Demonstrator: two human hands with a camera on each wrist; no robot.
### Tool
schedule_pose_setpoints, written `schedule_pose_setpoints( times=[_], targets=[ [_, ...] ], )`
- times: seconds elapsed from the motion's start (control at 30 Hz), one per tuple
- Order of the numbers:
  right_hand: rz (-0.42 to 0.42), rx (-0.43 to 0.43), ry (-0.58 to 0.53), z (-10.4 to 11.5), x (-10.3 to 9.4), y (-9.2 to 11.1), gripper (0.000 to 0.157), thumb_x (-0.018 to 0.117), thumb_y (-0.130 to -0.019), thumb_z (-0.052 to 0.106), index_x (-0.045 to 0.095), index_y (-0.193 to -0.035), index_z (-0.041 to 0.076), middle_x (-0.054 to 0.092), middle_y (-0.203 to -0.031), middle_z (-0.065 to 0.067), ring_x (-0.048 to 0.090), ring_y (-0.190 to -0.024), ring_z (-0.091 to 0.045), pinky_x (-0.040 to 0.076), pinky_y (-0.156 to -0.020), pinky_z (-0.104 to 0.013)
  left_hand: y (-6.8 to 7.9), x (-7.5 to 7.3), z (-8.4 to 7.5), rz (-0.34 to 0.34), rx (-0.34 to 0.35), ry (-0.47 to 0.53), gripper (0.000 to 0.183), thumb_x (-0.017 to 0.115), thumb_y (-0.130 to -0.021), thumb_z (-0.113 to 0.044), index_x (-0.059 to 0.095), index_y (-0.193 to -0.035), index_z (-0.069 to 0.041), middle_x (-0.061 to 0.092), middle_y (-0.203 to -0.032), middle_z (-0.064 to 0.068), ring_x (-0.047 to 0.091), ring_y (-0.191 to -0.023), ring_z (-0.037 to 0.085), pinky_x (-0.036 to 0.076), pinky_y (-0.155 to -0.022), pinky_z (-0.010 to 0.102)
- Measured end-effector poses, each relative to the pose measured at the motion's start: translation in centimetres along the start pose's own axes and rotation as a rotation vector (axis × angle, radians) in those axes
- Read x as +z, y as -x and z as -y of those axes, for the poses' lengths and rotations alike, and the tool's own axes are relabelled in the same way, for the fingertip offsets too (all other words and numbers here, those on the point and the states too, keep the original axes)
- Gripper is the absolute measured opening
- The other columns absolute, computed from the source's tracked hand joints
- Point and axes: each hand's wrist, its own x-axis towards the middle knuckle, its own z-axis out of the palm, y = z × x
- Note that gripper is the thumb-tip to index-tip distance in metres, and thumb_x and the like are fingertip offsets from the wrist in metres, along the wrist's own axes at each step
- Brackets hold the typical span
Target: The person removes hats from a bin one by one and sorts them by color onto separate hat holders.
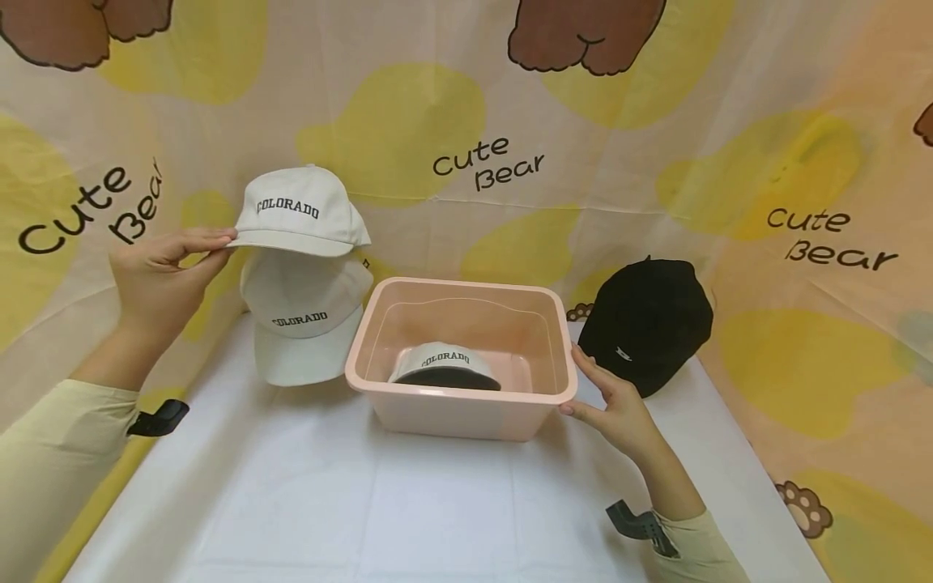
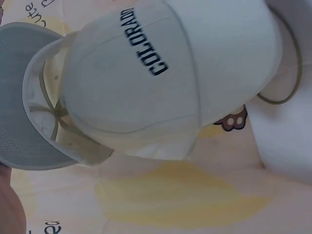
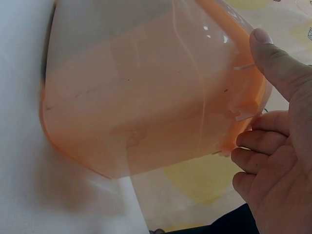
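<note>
My left hand (image 1: 164, 279) pinches the brim of a white cap (image 1: 291, 206) marked COLORADO, raised at the left. Its grey brim underside and open inside show in the left wrist view. Just below, a second white COLORADO cap (image 1: 302, 332) stands with its brim toward me, left of a pink plastic bin (image 1: 452, 417). Inside the bin lies another white COLORADO cap (image 1: 443, 356), dark under its brim. With thumb and fingers, my right hand (image 1: 619, 413) grips the bin's right rim near the front corner.
A black cap (image 1: 649, 324) rests at the right, behind my right hand. White cloth (image 1: 437, 510) covers the table. Patterned Cute Bear fabric (image 1: 619, 186) hangs behind and along the sides.
</note>
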Motion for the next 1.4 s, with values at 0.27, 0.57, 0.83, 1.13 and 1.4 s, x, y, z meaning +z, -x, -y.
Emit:
schedule_pose_setpoints(
  times=[0.27, 0.57, 0.83, 1.13, 1.4],
  targets=[
    [-0.002, -0.017, -0.006, -0.2, 0.0, 0.0, 0.089, 0.089, -0.080, 0.020, 0.043, -0.156, 0.016, 0.042, -0.160, -0.009, 0.032, -0.146, -0.052, 0.034, -0.112, -0.071, 1.8, 0.2, -0.9, -0.029, 0.023, 0.063, 0.014, 0.070, -0.071, 0.031, 0.072, -0.081, 0.021, 0.076, -0.093, 0.024, 0.076, -0.093, 0.010, 0.060, -0.090, 0.020],
    [0.001, -0.011, -0.010, -0.2, 0.1, -0.1, 0.089, 0.089, -0.080, 0.020, 0.043, -0.157, 0.016, 0.041, -0.160, -0.008, 0.031, -0.147, -0.051, 0.033, -0.111, -0.072, 4.5, 0.1, -0.9, -0.045, 0.039, 0.081, 0.014, 0.071, -0.068, 0.031, 0.072, -0.078, 0.021, 0.075, -0.091, 0.026, 0.077, -0.093, 0.011, 0.059, -0.091, 0.021],
    [-0.002, -0.029, -0.011, -0.3, 0.0, 0.0, 0.088, 0.088, -0.080, 0.018, 0.044, -0.156, 0.015, 0.042, -0.159, -0.009, 0.032, -0.146, -0.054, 0.033, -0.110, -0.073, 6.7, -0.5, -0.3, -0.012, 0.005, 0.106, 0.018, 0.069, -0.066, 0.034, 0.071, -0.080, 0.022, 0.075, -0.092, 0.026, 0.077, -0.095, 0.013, 0.059, -0.094, 0.023],
    [-0.004, -0.031, -0.024, -0.5, 0.0, 0.0, 0.088, 0.088, -0.080, 0.017, 0.044, -0.156, 0.016, 0.042, -0.160, -0.008, 0.031, -0.146, -0.053, 0.033, -0.111, -0.073, 8.4, -1.1, 0.5, 0.070, 0.004, 0.177, 0.020, 0.064, -0.067, 0.037, 0.070, -0.079, 0.023, 0.077, -0.096, 0.022, 0.076, -0.097, 0.013, 0.058, -0.094, 0.021],
    [0.001, -0.024, -0.020, -0.3, -0.1, 0.0, 0.089, 0.089, -0.080, 0.020, 0.043, -0.157, 0.018, 0.041, -0.160, -0.007, 0.031, -0.148, -0.051, 0.033, -0.112, -0.072, 10.3, -1.8, 0.0, 0.116, 0.006, 0.104, 0.025, 0.066, -0.064, 0.038, 0.072, -0.080, 0.019, 0.078, -0.098, 0.017, 0.075, -0.099, 0.011, 0.056, -0.097, 0.020]
  ],
)
